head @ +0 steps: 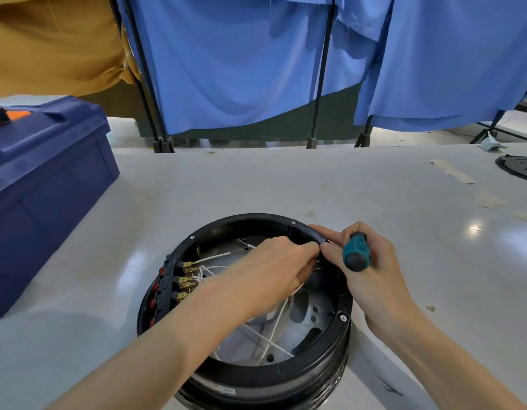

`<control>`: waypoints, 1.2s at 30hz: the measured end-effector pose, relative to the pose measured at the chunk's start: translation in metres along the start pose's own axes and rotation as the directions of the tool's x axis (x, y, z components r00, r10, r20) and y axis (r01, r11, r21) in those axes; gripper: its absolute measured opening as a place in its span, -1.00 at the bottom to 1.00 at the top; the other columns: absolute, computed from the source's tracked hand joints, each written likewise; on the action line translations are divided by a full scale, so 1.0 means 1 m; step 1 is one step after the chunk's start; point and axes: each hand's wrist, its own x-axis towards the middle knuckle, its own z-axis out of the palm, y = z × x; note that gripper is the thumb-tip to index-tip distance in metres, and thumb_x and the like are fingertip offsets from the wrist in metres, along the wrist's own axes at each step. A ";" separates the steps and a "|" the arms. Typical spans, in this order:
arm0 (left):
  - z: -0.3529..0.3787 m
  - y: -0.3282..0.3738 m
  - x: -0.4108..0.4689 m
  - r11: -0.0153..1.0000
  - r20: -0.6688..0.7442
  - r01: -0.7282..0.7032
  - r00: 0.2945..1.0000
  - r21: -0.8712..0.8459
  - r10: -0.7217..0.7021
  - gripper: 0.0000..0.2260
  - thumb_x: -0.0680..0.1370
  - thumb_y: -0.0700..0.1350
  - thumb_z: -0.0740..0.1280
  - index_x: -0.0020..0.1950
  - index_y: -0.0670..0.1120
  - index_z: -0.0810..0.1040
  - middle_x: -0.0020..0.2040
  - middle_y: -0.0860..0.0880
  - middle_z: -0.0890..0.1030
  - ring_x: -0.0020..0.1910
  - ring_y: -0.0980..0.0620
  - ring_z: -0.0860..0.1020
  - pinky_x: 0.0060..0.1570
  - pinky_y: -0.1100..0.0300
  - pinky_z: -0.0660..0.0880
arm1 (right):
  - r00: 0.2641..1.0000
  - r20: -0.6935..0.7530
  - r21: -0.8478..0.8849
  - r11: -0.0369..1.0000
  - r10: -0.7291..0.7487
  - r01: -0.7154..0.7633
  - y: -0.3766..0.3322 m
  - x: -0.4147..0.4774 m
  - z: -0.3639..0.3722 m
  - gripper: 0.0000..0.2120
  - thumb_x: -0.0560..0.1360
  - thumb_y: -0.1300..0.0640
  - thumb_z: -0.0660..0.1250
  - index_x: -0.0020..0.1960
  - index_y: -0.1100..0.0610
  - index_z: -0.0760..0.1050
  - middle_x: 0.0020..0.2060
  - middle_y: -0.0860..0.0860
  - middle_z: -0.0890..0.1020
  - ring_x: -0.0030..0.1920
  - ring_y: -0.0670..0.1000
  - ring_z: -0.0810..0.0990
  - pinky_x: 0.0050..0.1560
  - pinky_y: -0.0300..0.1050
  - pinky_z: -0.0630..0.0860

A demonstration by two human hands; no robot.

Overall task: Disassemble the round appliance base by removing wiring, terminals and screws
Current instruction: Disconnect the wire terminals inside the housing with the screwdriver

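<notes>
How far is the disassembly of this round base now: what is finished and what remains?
Done: the base is already open, its inside exposed. In hand: the left hand pinches the rim beside the right hand, which holds a screwdriver. Left: white wires, brass terminals and rim screws are still in place.

A pale grey, glossy table is shown filling the lower half of the frame. A dark blue plastic toolbox is set on it at the left edge. A black round appliance base is placed open side up at lower centre. A flat black disc is cut off by the right edge, and strips of tape residue are seen near it.
</notes>
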 end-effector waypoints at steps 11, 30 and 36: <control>0.007 -0.005 -0.004 0.996 -0.055 -0.026 0.998 -0.089 0.021 -0.81 0.63 -0.12 0.09 -0.18 -0.10 0.27 -0.34 -0.11 0.43 -0.37 -0.09 0.34 -0.26 0.02 0.34 | 1.000 -0.001 0.053 0.999 -0.013 0.013 0.000 -0.001 -0.002 -0.72 0.46 0.46 0.34 -0.21 0.21 0.28 -0.05 0.04 0.73 0.05 0.02 0.69 0.06 -0.13 0.61; 0.001 -0.010 -0.012 0.989 0.013 0.004 1.000 -0.145 -0.003 -0.79 0.66 -0.04 0.07 -0.16 -0.03 0.27 -0.33 -0.08 0.46 -0.37 -0.06 0.38 -0.25 0.00 0.39 | 0.997 0.011 0.059 0.996 0.071 -0.072 -0.006 -0.001 -0.004 -0.70 0.45 0.43 0.37 -0.23 0.20 0.26 -0.08 0.02 0.74 -0.09 0.07 0.72 -0.17 -0.10 0.64; 0.003 -0.009 -0.014 0.985 0.057 0.070 0.996 -0.155 -0.062 -0.79 0.65 0.06 0.03 -0.06 0.00 0.35 -0.21 -0.04 0.54 -0.22 -0.09 0.51 -0.13 -0.06 0.46 | 0.977 -0.193 -0.180 0.982 -0.090 0.055 -0.028 0.010 -0.012 -0.58 0.49 -0.05 0.37 -0.28 0.26 0.32 -0.32 0.07 0.72 -0.28 0.06 0.65 -0.19 -0.18 0.51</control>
